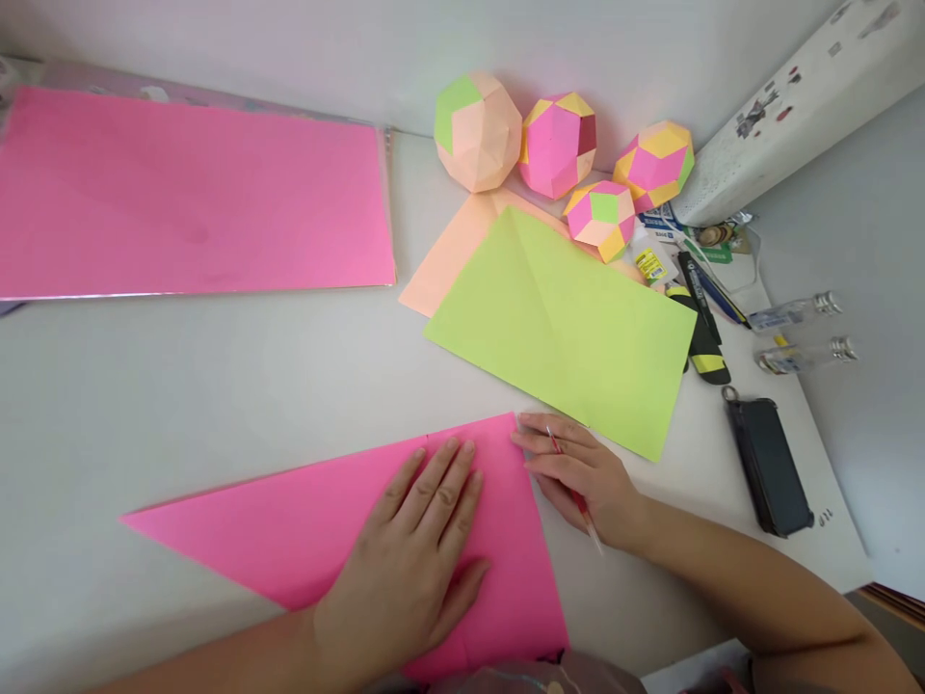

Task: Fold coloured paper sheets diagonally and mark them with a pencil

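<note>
A folded sheet of bright pink paper [289,520] lies on the white table, with a long point reaching left. My left hand [415,554] rests flat on it, palm down and fingers stretched out. At the sheet's upper right corner is my right hand [585,477], its fingertips at the paper's edge. Tucked between its fingers is a slim pen with a red and clear barrel [584,511], its thin tip pointing up and left. A short dark mark shows on the sheet's top edge. My body hides part of the sheet's lower edge.
Green paper [570,328] overlaps peach paper [448,251] behind my right hand. Several paper polyhedra, one peach and green [481,135], stand at the wall. A pink pack of paper [195,193] lies back left. Scissors [708,352], glue, glass bottles and a black phone [770,463] lie right.
</note>
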A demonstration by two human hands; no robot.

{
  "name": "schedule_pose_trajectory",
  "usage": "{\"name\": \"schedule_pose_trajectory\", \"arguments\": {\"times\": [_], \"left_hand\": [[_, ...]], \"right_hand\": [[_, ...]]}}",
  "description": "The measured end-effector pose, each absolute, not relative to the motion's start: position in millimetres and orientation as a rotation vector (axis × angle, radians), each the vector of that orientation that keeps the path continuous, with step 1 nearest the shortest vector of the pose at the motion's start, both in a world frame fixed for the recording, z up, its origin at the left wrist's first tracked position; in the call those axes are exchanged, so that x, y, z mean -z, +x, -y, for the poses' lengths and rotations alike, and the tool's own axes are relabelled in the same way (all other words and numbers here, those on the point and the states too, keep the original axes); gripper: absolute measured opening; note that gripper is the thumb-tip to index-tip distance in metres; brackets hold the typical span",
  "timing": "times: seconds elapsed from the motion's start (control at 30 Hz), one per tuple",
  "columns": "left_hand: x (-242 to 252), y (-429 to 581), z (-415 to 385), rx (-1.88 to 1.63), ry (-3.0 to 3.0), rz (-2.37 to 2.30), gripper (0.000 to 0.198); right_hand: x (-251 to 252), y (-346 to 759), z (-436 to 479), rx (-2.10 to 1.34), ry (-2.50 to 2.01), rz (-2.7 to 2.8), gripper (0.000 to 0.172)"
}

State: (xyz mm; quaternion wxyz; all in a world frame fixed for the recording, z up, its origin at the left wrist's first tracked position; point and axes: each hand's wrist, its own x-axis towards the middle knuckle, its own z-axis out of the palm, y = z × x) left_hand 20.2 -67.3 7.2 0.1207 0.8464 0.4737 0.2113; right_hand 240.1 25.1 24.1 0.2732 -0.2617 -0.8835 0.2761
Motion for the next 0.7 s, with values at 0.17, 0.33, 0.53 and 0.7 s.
{"name": "schedule_pose_trajectory", "arguments": {"times": [0.17, 0.33, 0.53, 0.7], "left_hand": [[-7.5, 20.2, 67.9, -0.606, 2.463, -1.387, 0.057], [-7.4, 20.9, 68.3, -0.597, 2.444, -1.395, 0.058], [-8.0, 20.3, 69.4, -0.592, 2.443, -1.392, 0.059], [-8.1, 20.5, 68.7, -0.587, 2.442, -1.384, 0.059]], "right_hand": [[-20.2, 241.2, -25.7, -0.835, -0.754, 2.302, 0.015], [-17.5, 242.4, -24.0, -0.87, -0.764, 2.26, 0.018], [-17.5, 241.8, -23.8, -0.853, -0.756, 2.274, 0.019], [-17.6, 241.4, -24.2, -0.843, -0.745, 2.286, 0.019]]}}
